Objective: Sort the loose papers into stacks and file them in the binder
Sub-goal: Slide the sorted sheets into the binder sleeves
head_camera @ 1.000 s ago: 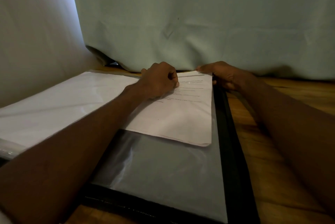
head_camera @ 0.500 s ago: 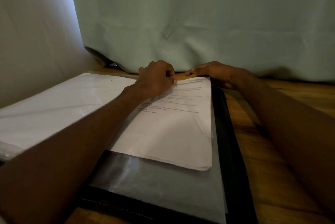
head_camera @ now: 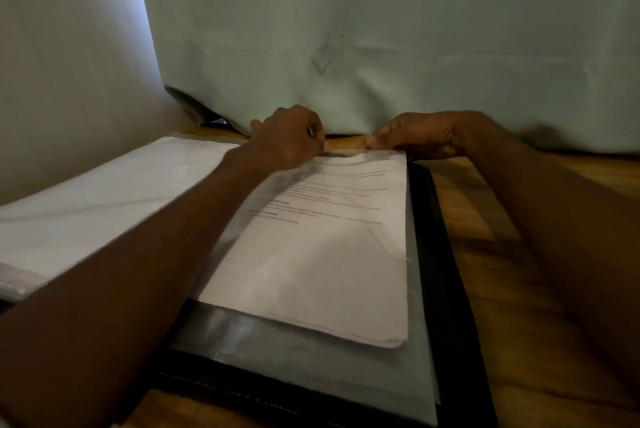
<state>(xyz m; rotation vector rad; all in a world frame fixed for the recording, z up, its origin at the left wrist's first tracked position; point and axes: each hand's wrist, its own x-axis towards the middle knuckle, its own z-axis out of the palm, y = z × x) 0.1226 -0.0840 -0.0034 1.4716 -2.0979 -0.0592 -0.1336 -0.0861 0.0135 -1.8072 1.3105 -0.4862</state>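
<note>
A black binder (head_camera: 446, 289) lies open on the wooden table, with a clear plastic sleeve (head_camera: 294, 355) on its right half. A thin stack of printed papers (head_camera: 322, 265) sits partway inside that sleeve, its lower edge short of the sleeve's bottom. My left hand (head_camera: 287, 140) has curled fingers pinching the far left of the sleeve's top edge. My right hand (head_camera: 415, 136) pinches the same top edge at the far right corner. On the left half lie filled sleeves with white sheets (head_camera: 104, 206).
A pale green cloth (head_camera: 381, 46) hangs right behind the binder, and a white wall (head_camera: 62, 64) stands at the left. The wooden table (head_camera: 502, 254) shows to the right of the binder and along its near edge.
The paper stack has slid toward me, deeper into the sleeve. Both hands have moved to the sleeve's far top edge and drawn closer together.
</note>
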